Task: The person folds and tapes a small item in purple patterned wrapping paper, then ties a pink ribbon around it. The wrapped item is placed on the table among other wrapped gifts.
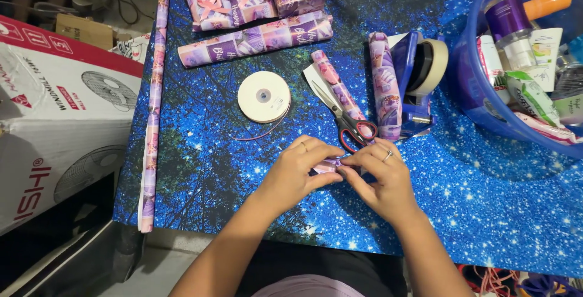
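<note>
Both our hands, left hand point(299, 172) and right hand point(381, 178), meet, pinching a small purple wrapped packet point(328, 165) on the starry blue worktop point(206, 151); scissors point(347, 122) lie just beyond.

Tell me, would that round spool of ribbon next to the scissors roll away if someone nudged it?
Probably not: the ribbon spool lies flat on its face on the starry cloth, so a nudge would likely slide it. It looks light, being mostly wound ribbon. Its loose tail seems floppy and would likely trail behind.
</note>
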